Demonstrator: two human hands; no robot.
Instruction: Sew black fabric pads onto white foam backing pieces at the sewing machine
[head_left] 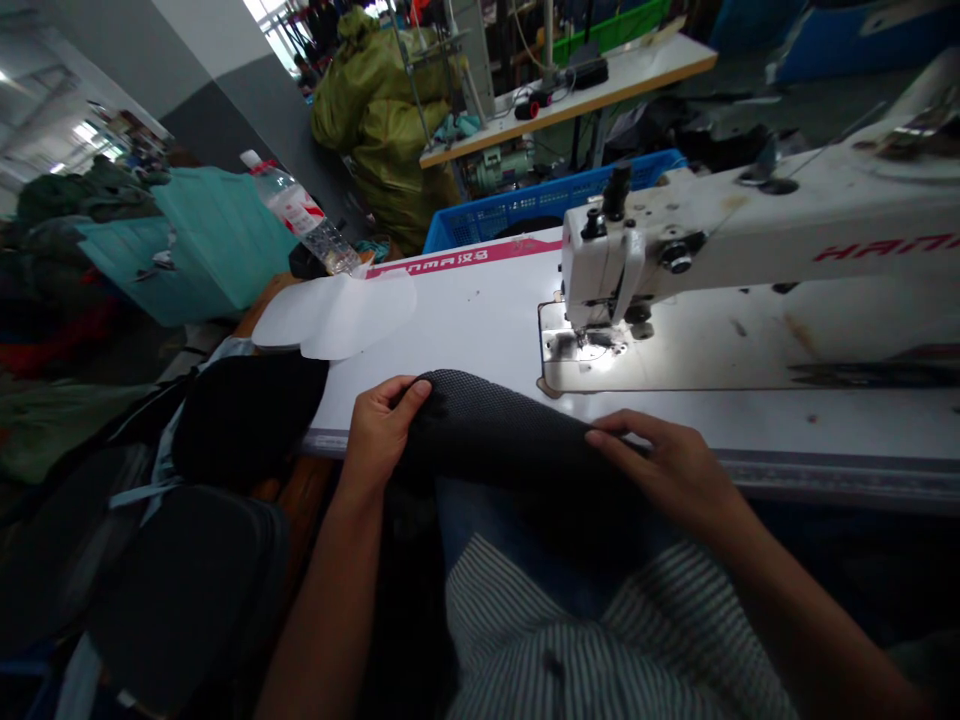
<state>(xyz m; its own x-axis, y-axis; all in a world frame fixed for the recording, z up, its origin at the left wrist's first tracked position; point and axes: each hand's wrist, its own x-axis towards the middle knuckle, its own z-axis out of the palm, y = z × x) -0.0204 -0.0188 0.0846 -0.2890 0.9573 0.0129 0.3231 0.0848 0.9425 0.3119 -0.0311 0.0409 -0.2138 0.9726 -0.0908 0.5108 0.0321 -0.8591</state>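
Observation:
A black mesh fabric piece [510, 425] is stretched between my two hands over the front edge of the sewing table, its lower part hanging toward my lap. My left hand [381, 425] pinches its upper left corner between thumb and fingers. At its right side, my right hand [667, 465] grips the edge with thumb and fingertips. The sewing machine [607, 260] stands just beyond the fabric, to the right, with its needle area lit. The fabric lies apart from the needle plate [559, 350].
White rounded sheets [360, 315] lie at the table's left end, beside a plastic bottle [307, 215]. Stacked dark padded pieces [187, 590] and a black piece [251, 415] sit at my left. A blue crate [495, 215] stands behind the table. Dark scissors or snips [877, 372] rest at the right.

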